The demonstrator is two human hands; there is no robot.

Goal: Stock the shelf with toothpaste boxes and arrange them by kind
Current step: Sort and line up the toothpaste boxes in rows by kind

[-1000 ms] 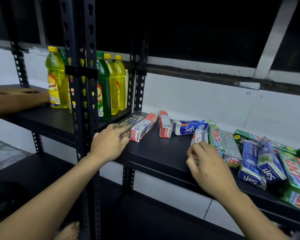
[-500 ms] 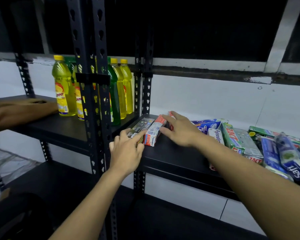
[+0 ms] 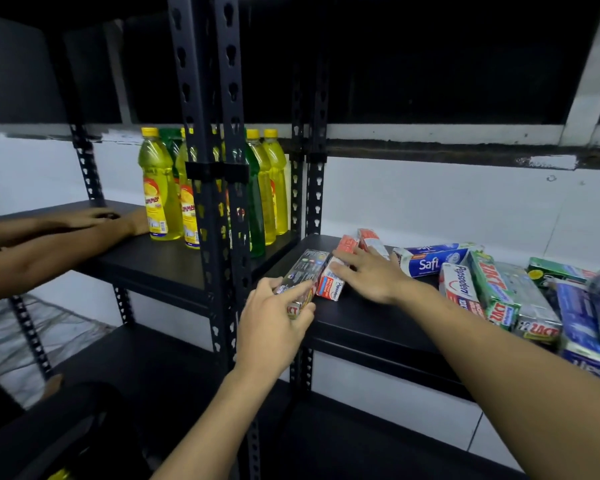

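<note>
Toothpaste boxes lie flat on the black shelf [image 3: 361, 317]. My left hand [image 3: 274, 327] grips the near end of a dark Zact box [image 3: 303, 271] at the shelf's left corner. Beside it lies a red-and-white Pepsodent box [image 3: 331, 287]; my right hand [image 3: 371, 275] rests on it with fingers nearly straight. A second red-and-white box [image 3: 371, 240] lies behind that hand. To the right are a blue Safi box [image 3: 430, 259], another Pepsodent box [image 3: 459, 285], green Zact boxes [image 3: 492, 292] and blue boxes [image 3: 582, 327].
Yellow and green bottles [image 3: 160, 188] stand on the neighbouring shelf to the left, behind a black perforated upright [image 3: 219, 188]. Another person's hands and forearms [image 3: 77, 226] rest on that left shelf. A lower shelf lies below. White wall behind.
My left hand has closed around the end of the dark Zact box. My right hand has slid forward onto the red-and-white box beside it. The view has shifted slightly left.
</note>
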